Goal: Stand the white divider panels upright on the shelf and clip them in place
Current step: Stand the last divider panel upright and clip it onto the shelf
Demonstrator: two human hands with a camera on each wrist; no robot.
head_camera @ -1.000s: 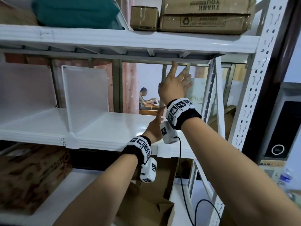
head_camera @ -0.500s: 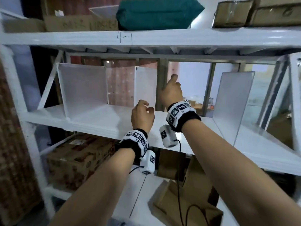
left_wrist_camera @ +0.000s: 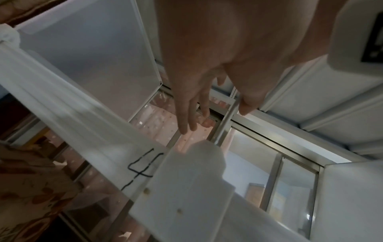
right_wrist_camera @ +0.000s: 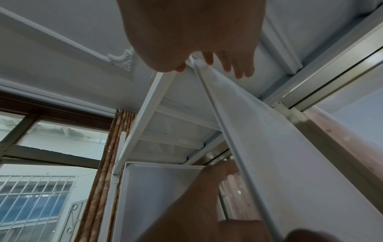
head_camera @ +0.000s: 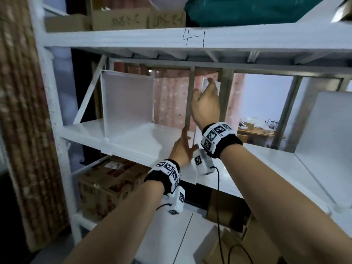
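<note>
Three white divider panels stand on the white shelf [head_camera: 144, 141]. The left panel [head_camera: 127, 100] and the right panel [head_camera: 327, 130] stand alone. The middle panel [head_camera: 217, 86] shows edge-on; my right hand [head_camera: 206, 82] grips its top front corner. In the right wrist view, the thumb and fingers of the right hand [right_wrist_camera: 199, 65] pinch that corner of the middle panel [right_wrist_camera: 279, 147]. My left hand [head_camera: 187, 141] is open with straight fingers low on the panel's left side, and its fingertips [right_wrist_camera: 223, 170] reach the panel's edge. Whether they press it I cannot tell.
The shelf above [head_camera: 190, 38], marked "4-1", carries cardboard boxes [head_camera: 137, 19] and a teal bundle [head_camera: 247, 10]. Printed cartons [head_camera: 106, 187] sit on the shelf below. A brown curtain [head_camera: 24, 130] hangs at the left, beside the rack's white post [head_camera: 57, 121].
The view swung left along the shelf. My right hand rose and took the middle panel's top corner. My left hand uncurled and moved in beside the panel's lower part.
</note>
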